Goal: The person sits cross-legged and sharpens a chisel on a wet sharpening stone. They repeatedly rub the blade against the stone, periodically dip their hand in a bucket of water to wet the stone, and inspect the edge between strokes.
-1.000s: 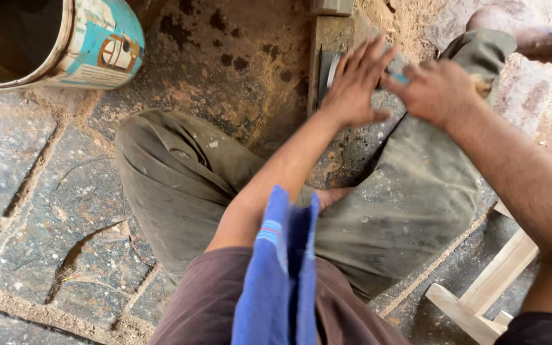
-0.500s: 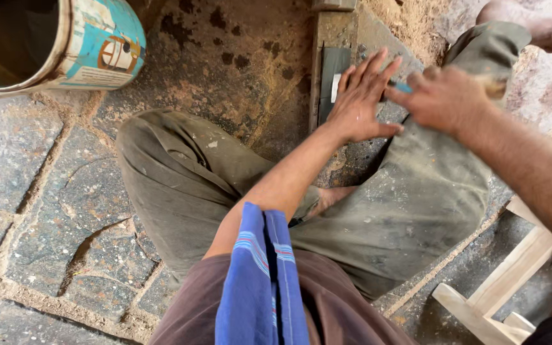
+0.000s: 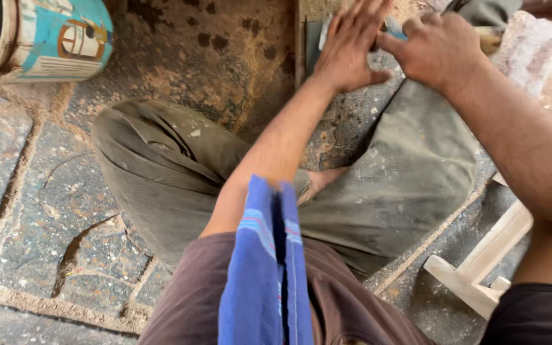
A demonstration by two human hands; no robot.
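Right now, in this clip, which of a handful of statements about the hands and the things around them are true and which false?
1. The left hand lies open, fingers spread, on a flat dark piece. True.
2. The right hand is empty. False: it is closed on a tool with a pale blue part.
3. A bucket stands at the upper left. True.
4. A blue cloth lies on the stone floor. False: it hangs at the person's chest.
5. A pale wooden frame lies at the lower right. True.

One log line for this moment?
left hand flat on grey sharpening stone | right hand grips blue-handled tool | painted metal bucket upper left
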